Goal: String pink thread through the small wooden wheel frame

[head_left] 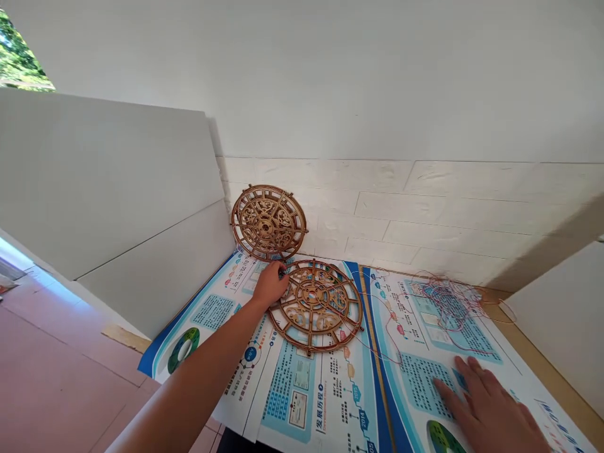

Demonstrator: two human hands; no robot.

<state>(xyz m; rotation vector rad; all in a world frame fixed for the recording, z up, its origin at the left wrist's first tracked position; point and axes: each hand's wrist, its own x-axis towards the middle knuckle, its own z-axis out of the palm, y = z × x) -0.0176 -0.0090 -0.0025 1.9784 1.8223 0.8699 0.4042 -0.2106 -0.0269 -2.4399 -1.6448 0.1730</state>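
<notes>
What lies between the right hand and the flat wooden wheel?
Head view: printed poster under the right hand, with blue stripe and thin red thread.

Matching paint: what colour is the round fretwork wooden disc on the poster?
Round wooden disc: golden brown, head view.

A wooden wheel [315, 307] is lying on a poster [292, 402], and a second wheel [268, 223] is leaning against the wall [425, 201] behind it.
</notes>
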